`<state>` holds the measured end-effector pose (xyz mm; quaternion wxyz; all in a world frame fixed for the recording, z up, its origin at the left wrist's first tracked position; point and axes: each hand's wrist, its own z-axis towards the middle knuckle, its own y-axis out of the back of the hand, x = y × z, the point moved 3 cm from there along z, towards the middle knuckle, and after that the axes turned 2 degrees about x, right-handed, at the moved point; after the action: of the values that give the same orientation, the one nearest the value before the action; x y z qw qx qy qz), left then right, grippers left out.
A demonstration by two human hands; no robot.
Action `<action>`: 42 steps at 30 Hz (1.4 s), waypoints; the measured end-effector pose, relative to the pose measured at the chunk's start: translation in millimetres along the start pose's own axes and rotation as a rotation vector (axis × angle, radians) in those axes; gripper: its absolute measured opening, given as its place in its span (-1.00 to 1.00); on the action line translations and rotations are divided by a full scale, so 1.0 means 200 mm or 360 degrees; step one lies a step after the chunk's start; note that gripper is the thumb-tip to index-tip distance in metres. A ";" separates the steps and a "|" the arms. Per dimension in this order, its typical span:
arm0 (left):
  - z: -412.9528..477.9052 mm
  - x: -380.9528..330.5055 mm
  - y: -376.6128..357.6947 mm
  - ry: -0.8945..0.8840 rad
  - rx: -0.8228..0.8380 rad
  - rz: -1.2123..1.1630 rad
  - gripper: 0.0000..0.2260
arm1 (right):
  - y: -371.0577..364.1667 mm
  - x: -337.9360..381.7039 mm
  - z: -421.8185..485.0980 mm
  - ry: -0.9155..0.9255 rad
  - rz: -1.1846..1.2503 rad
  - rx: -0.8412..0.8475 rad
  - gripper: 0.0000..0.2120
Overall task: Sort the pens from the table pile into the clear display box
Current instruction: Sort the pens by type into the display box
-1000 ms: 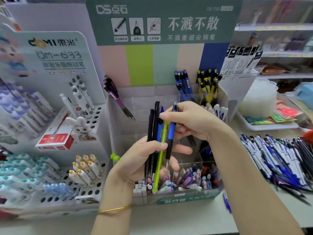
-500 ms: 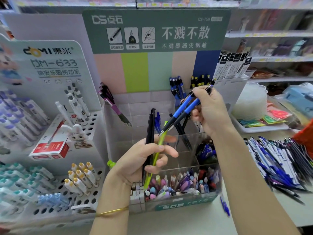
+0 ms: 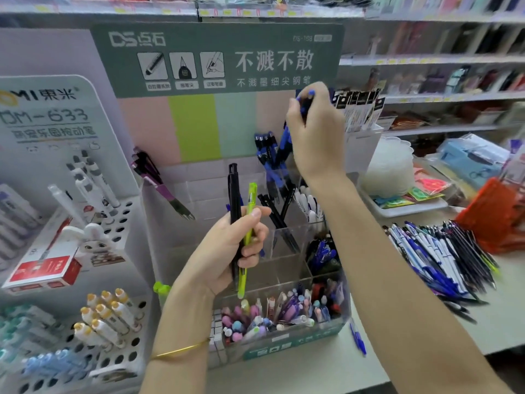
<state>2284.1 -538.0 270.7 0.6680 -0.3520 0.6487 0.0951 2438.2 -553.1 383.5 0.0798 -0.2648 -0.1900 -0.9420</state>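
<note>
Right hand sits higher and further back than before, curled round blue pens above the rear compartments of the clear display box. Left hand grips a black pen and a lime-green pen upright over the box. Pen pile lies on the table at right.

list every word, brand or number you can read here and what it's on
"DS点石": green header card, top left
"不溅不散": same card, big characters
"不溅墨细尖钢笔": same card, line below
"MI東米", start cut off: white display board, left
"DM-633": same board
Blurred: card's model code and icon captions, board's lower line, shelf tags
</note>
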 end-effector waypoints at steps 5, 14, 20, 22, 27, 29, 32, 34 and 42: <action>0.01 0.01 0.01 -0.0003 0.0043 -0.0117 -0.64 | -0.12 0.01 0.01 -0.0094 -0.0495 0.0638 -0.88; 0.01 0.02 0.04 -0.0010 0.0176 -0.0397 -0.67 | -0.14 0.00 -0.03 -0.0291 -0.0416 0.0765 -0.69; 0.00 0.03 0.05 -0.0064 0.0139 -0.0245 -0.83 | -0.16 -0.05 -0.07 -0.0213 -0.0550 0.0880 -0.79; 0.00 0.03 0.05 -0.0104 0.0149 -0.0173 -0.88 | -0.14 -0.05 -0.08 -0.0241 -0.0488 0.0837 -0.84; -0.03 0.05 0.05 -0.0162 0.0170 -0.0043 -0.87 | 0.00 0.06 -0.24 -0.0083 0.0023 0.0582 -0.79; -0.04 0.05 0.05 -0.0158 0.0192 0.0021 -0.86 | -0.03 0.09 -0.33 -0.0322 0.0340 0.1115 -0.66; -0.09 0.06 0.05 -0.0078 0.0235 0.0137 -0.88 | -0.06 0.08 -0.41 -0.0539 0.0562 0.1440 -0.73; -0.12 0.08 0.07 0.0003 0.0213 0.0205 -0.91 | -0.08 0.07 -0.46 -0.0590 0.0652 0.1487 -0.81; -0.34 0.13 0.25 0.0175 -0.0066 0.0347 -0.80 | -0.20 0.17 -0.57 -0.0669 0.0968 0.1335 -0.87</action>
<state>2203.8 -549.5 234.9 0.6096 -0.2978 0.7167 0.1613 2345.8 -563.3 298.7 0.4070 -0.4353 -0.4754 -0.6472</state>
